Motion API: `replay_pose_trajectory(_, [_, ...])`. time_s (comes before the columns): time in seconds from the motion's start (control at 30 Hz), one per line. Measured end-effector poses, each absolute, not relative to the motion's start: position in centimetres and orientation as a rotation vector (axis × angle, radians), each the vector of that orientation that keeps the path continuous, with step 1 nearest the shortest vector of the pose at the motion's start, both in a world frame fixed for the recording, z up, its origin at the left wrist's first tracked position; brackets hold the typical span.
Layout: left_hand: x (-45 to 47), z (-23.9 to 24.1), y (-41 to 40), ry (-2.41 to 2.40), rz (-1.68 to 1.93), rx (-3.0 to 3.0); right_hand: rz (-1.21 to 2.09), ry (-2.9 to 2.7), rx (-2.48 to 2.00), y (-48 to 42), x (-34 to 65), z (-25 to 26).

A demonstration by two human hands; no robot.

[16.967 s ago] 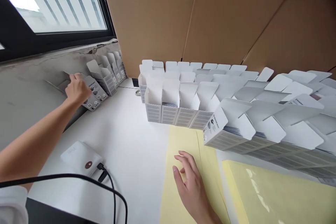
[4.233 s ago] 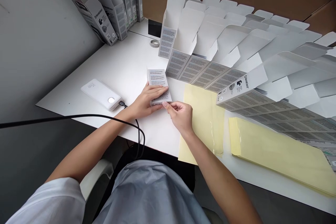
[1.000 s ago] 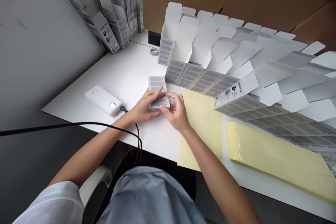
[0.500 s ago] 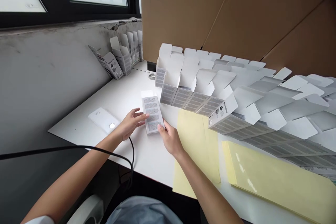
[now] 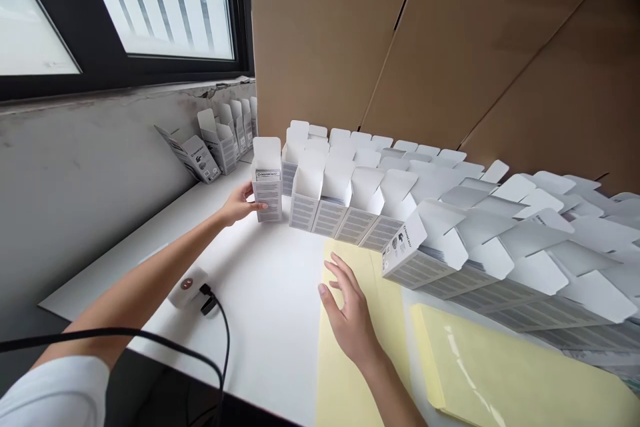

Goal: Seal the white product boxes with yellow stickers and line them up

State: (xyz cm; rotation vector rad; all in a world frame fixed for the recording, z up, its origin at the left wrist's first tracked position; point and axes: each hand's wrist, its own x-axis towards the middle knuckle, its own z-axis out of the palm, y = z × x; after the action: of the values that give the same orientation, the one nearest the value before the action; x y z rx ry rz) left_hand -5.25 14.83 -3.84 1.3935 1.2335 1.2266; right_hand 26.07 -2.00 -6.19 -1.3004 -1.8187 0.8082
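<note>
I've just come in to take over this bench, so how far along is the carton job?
Done: rows of open-topped white cardboard cartons stand packed before a brown cardboard panel. In hand: the left hand is at one more white carton by the row's end. Left: a short line of white cartons stands apart along the grey wall.

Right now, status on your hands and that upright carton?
Left hand on upright white carton. Right hand open above yellow sheet. Row of open cartons directly right of the carton.
</note>
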Motion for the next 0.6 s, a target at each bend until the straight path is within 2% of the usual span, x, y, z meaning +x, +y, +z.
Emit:
replay_pose_trajectory(0.23, [-2.8, -5.9, 21.8, 1.226, 1.183, 1.54, 0.723, -1.714, -1.379, -0.7, 27.1, -9.4])
replay_pose_trajectory(0.43, [-1.9, -7.0, 22.6, 1.378, 1.123, 1.642, 0.655, -1.749, -1.406, -0.8, 27.0, -9.2])
replay_pose_trajectory(0.6, [-5.0, -5.9, 21.9, 1.561, 1.023, 1.733, 0.621, -1.815, -1.397, -0.7, 27.2, -9.0])
